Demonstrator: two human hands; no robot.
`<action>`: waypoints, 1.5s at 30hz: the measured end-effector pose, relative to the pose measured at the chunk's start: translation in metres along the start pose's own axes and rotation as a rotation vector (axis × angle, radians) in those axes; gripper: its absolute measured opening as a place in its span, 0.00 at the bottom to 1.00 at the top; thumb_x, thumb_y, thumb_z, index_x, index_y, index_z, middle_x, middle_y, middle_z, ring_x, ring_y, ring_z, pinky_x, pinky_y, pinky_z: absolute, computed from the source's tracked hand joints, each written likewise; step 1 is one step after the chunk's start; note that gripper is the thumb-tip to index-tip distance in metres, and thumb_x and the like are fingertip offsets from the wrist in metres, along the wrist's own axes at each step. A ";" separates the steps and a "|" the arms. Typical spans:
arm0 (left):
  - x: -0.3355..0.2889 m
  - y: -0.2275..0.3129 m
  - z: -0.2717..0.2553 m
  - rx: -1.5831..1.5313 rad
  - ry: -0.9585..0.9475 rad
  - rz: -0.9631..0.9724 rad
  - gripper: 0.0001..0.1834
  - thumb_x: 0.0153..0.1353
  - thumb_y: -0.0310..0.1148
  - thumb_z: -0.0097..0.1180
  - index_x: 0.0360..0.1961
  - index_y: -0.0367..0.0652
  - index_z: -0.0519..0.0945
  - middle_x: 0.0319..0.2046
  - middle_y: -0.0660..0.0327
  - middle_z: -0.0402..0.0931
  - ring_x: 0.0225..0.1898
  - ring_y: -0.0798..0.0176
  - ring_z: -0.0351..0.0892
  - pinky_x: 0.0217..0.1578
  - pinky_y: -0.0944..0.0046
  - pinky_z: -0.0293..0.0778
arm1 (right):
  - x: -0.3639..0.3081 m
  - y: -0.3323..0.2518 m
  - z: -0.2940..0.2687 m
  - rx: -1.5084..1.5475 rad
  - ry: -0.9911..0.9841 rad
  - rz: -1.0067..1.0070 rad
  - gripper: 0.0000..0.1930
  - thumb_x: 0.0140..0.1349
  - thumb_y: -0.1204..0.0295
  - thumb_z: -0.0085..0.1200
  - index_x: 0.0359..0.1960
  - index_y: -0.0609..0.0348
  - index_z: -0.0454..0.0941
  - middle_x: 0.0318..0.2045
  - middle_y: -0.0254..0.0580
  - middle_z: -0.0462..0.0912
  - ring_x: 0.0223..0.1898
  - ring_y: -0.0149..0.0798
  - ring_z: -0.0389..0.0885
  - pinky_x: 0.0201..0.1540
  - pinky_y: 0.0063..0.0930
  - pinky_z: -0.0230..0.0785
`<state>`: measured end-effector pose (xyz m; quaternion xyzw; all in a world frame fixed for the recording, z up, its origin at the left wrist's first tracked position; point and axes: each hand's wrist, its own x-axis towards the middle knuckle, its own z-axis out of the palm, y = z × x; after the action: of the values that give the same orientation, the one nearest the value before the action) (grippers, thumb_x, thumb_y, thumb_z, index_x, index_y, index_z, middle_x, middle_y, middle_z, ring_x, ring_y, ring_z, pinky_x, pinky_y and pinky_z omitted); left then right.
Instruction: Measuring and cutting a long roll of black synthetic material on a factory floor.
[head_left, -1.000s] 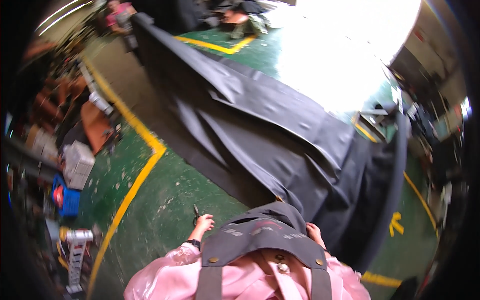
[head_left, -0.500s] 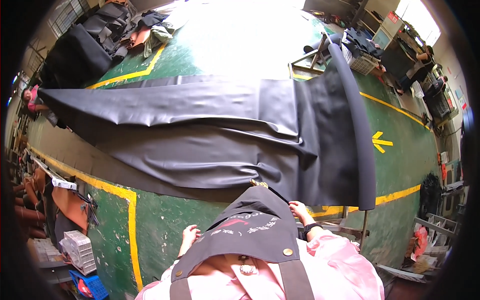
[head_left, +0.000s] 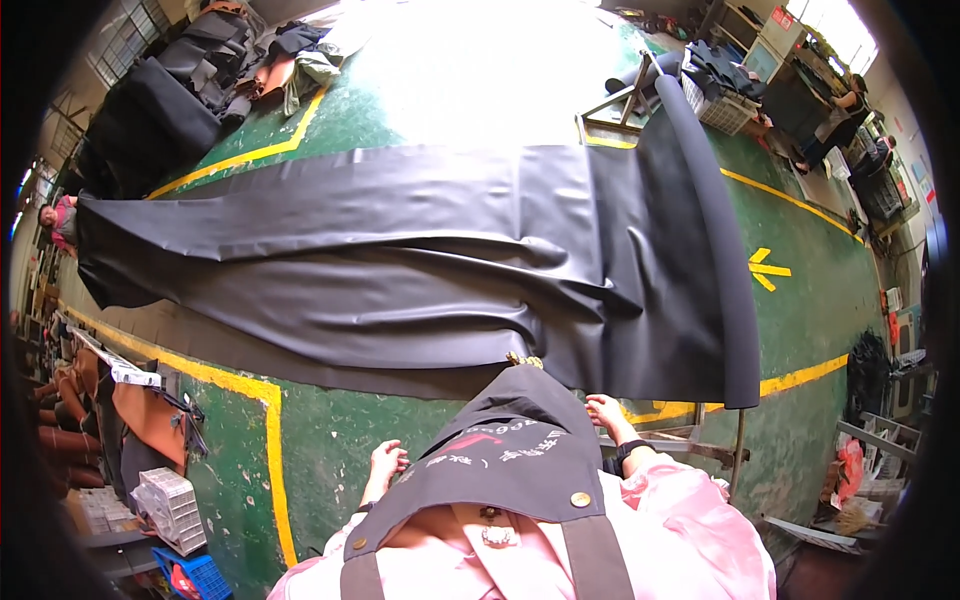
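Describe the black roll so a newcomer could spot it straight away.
Start with the wide black sheet stretching across the green floor. Follow it to its right end, left of the yellow floor arrow. The roll is the long, smooth tube there, unlike the creased sheet beside it.

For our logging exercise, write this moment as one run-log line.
black sheet: creased, spread from roll to co-worker | left hand: loosely curled, nothing visibly held | right hand: near sheet's edge, grip unclear
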<state>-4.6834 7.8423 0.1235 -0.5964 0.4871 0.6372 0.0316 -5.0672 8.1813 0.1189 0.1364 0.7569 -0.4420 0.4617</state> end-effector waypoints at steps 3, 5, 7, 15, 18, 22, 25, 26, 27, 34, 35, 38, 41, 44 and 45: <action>0.007 -0.015 -0.007 -0.013 -0.001 0.001 0.20 0.58 0.26 0.43 0.54 0.36 0.69 0.36 0.56 0.78 0.25 0.66 0.79 0.22 0.69 0.75 | 0.000 -0.002 0.002 -0.009 -0.015 -0.001 0.13 0.61 0.70 0.48 0.47 0.54 0.74 0.36 0.34 0.79 0.29 0.28 0.77 0.31 0.24 0.71; 0.009 -0.019 -0.009 -0.016 0.001 -0.010 0.20 0.58 0.26 0.43 0.54 0.36 0.69 0.36 0.56 0.78 0.25 0.66 0.79 0.22 0.69 0.75 | -0.001 -0.005 0.002 -0.019 -0.021 -0.004 0.13 0.61 0.70 0.47 0.47 0.54 0.74 0.36 0.34 0.79 0.29 0.28 0.77 0.31 0.24 0.71; 0.009 -0.018 -0.009 -0.017 0.002 -0.022 0.20 0.58 0.25 0.44 0.54 0.37 0.69 0.36 0.56 0.78 0.24 0.66 0.79 0.21 0.69 0.75 | -0.003 -0.007 0.003 -0.054 -0.024 0.019 0.13 0.64 0.71 0.46 0.49 0.53 0.73 0.37 0.36 0.79 0.32 0.31 0.77 0.34 0.25 0.73; -0.001 -0.014 -0.007 0.034 0.028 -0.001 0.19 0.60 0.25 0.43 0.54 0.37 0.69 0.36 0.56 0.78 0.24 0.65 0.79 0.21 0.69 0.76 | -0.003 -0.006 0.004 -0.052 -0.033 0.006 0.14 0.61 0.70 0.47 0.48 0.55 0.74 0.38 0.36 0.79 0.32 0.30 0.77 0.36 0.27 0.72; 0.000 -0.017 -0.006 0.012 0.025 0.009 0.19 0.60 0.26 0.43 0.54 0.37 0.69 0.36 0.56 0.78 0.24 0.65 0.79 0.21 0.68 0.76 | -0.005 -0.008 0.005 -0.024 -0.047 0.000 0.14 0.61 0.70 0.47 0.48 0.55 0.74 0.38 0.36 0.79 0.32 0.30 0.77 0.36 0.27 0.72; 0.000 -0.021 -0.005 0.018 0.037 0.030 0.19 0.60 0.26 0.43 0.53 0.37 0.69 0.35 0.56 0.78 0.24 0.65 0.79 0.22 0.68 0.76 | -0.006 -0.009 0.006 -0.073 -0.031 0.002 0.14 0.61 0.70 0.47 0.48 0.54 0.74 0.37 0.35 0.79 0.33 0.30 0.76 0.36 0.27 0.72; 0.000 -0.020 -0.003 0.023 0.048 0.024 0.19 0.60 0.26 0.43 0.53 0.37 0.70 0.35 0.55 0.78 0.25 0.65 0.79 0.22 0.68 0.76 | -0.006 -0.011 0.008 -0.082 -0.029 0.013 0.13 0.62 0.70 0.48 0.48 0.53 0.74 0.37 0.34 0.79 0.33 0.29 0.76 0.35 0.25 0.72; 0.000 -0.021 -0.003 0.039 0.043 0.041 0.19 0.60 0.26 0.43 0.53 0.37 0.70 0.35 0.55 0.79 0.25 0.65 0.79 0.22 0.68 0.76 | -0.006 -0.011 0.008 -0.084 -0.028 0.021 0.13 0.62 0.70 0.49 0.49 0.53 0.74 0.36 0.33 0.79 0.33 0.29 0.76 0.34 0.24 0.72; 0.000 -0.023 -0.002 0.055 0.037 0.059 0.19 0.60 0.26 0.43 0.53 0.37 0.70 0.35 0.55 0.79 0.25 0.65 0.79 0.22 0.68 0.76 | -0.006 -0.010 0.007 -0.088 -0.029 0.021 0.13 0.62 0.70 0.49 0.49 0.53 0.74 0.36 0.33 0.79 0.33 0.29 0.76 0.34 0.24 0.72; 0.006 -0.037 -0.004 -0.007 0.045 0.023 0.17 0.62 0.27 0.42 0.52 0.38 0.70 0.34 0.56 0.79 0.25 0.66 0.79 0.22 0.69 0.75 | -0.002 -0.009 0.008 -0.092 -0.060 -0.007 0.13 0.62 0.69 0.49 0.48 0.52 0.74 0.36 0.32 0.79 0.32 0.28 0.76 0.34 0.23 0.72; 0.005 -0.039 -0.004 -0.011 0.047 0.020 0.17 0.62 0.27 0.42 0.52 0.38 0.70 0.34 0.56 0.79 0.25 0.66 0.79 0.22 0.69 0.75 | -0.002 -0.010 0.009 -0.091 -0.068 -0.006 0.13 0.62 0.69 0.49 0.48 0.52 0.74 0.35 0.31 0.79 0.31 0.27 0.76 0.33 0.22 0.72; 0.003 -0.041 -0.003 -0.032 0.041 0.007 0.17 0.63 0.27 0.42 0.52 0.38 0.70 0.33 0.57 0.79 0.24 0.66 0.78 0.22 0.69 0.75 | -0.002 -0.012 0.010 -0.112 -0.068 0.009 0.12 0.62 0.69 0.49 0.48 0.51 0.74 0.34 0.30 0.78 0.30 0.26 0.75 0.31 0.21 0.71; -0.001 -0.040 -0.001 -0.022 0.049 -0.029 0.17 0.63 0.27 0.42 0.52 0.37 0.70 0.33 0.57 0.78 0.24 0.67 0.78 0.22 0.69 0.75 | -0.002 -0.015 0.011 -0.122 -0.061 0.013 0.12 0.62 0.69 0.49 0.47 0.51 0.75 0.33 0.29 0.78 0.29 0.25 0.74 0.31 0.20 0.70; 0.000 -0.047 -0.001 -0.057 0.054 -0.027 0.17 0.63 0.27 0.42 0.52 0.38 0.70 0.34 0.57 0.78 0.24 0.67 0.78 0.22 0.69 0.75 | -0.002 -0.017 0.012 -0.132 -0.059 -0.012 0.12 0.62 0.69 0.49 0.47 0.51 0.75 0.33 0.29 0.78 0.30 0.24 0.74 0.31 0.19 0.70; 0.001 -0.047 -0.001 -0.066 0.056 -0.037 0.17 0.63 0.27 0.42 0.52 0.38 0.70 0.34 0.57 0.78 0.25 0.67 0.78 0.22 0.69 0.75 | -0.002 -0.018 0.012 -0.138 -0.059 -0.012 0.12 0.62 0.69 0.49 0.47 0.51 0.75 0.33 0.29 0.78 0.30 0.24 0.74 0.31 0.19 0.70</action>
<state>-4.6540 7.8661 0.0952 -0.6235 0.4555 0.6354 0.0101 -5.0706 8.1623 0.1280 0.0866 0.7723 -0.3955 0.4896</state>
